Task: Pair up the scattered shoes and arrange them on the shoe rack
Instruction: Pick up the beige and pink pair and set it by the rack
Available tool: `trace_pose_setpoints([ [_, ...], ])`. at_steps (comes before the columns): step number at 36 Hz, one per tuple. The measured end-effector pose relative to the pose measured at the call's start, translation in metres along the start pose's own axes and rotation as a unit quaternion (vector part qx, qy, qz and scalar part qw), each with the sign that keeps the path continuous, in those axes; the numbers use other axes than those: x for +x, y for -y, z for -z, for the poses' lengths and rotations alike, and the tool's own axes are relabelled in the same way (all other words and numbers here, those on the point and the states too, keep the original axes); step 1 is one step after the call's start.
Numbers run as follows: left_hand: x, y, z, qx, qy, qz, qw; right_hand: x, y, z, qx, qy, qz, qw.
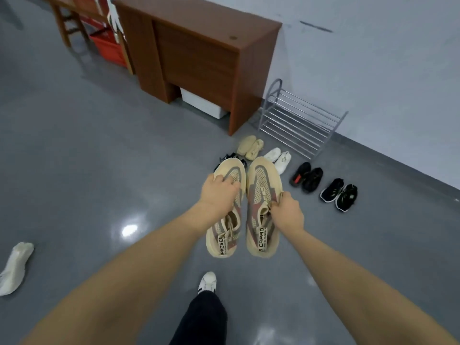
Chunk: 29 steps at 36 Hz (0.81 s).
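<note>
Left hand: the left hand grips the left beige sneaker from above, fingers curled over its upper near the toe end.
Right hand: the right hand pinches the right beige sneaker at its laces and tongue, fingers curled.
Held pair: both sneakers are off the floor, side by side, toes pointing far, heels near; they are beige knit with reddish and grey panels and printed heel straps.
Shoe rack: the metal shoe rack stands far right against the white wall, just right of the brown counter; its tiers carry no shoes.
Paired shoes on floor: a tan pair lies near the counter's foot; a white pair lies to its right; a black pair with an orange mark lies further right and nearer; a black pair with white soles is the rightmost.
Partly hidden shoe: something dark shows behind the held left sneaker's toe; what it is I cannot tell.
Stray shoe: a single white shoe lies on the grey floor at the near left, well apart from the rest.
Person: a foot in a white shoe and a dark trouser leg show at the near middle.
Far left: a red crate sits under a wooden chair; a white box sits under the counter.
</note>
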State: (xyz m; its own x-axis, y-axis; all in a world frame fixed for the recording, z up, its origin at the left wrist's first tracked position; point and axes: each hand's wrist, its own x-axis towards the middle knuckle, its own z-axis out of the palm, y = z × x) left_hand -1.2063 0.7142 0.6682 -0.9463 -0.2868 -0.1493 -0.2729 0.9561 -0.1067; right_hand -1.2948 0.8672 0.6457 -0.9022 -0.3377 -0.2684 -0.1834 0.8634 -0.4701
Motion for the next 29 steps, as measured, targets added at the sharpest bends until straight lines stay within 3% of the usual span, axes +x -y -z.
trace_pose_setpoints([
  [13, 0.155, 0.059, 0.026, -0.001, -0.021, -0.062, 0.998, 0.129, 0.060, 0.020, 0.025, -0.025, -0.059, 0.998],
  [29, 0.335, 0.046, 0.019, 0.014, 0.017, -0.066, 0.998, 0.300, 0.044, 0.048, 0.066, -0.033, -0.081, 0.994],
])
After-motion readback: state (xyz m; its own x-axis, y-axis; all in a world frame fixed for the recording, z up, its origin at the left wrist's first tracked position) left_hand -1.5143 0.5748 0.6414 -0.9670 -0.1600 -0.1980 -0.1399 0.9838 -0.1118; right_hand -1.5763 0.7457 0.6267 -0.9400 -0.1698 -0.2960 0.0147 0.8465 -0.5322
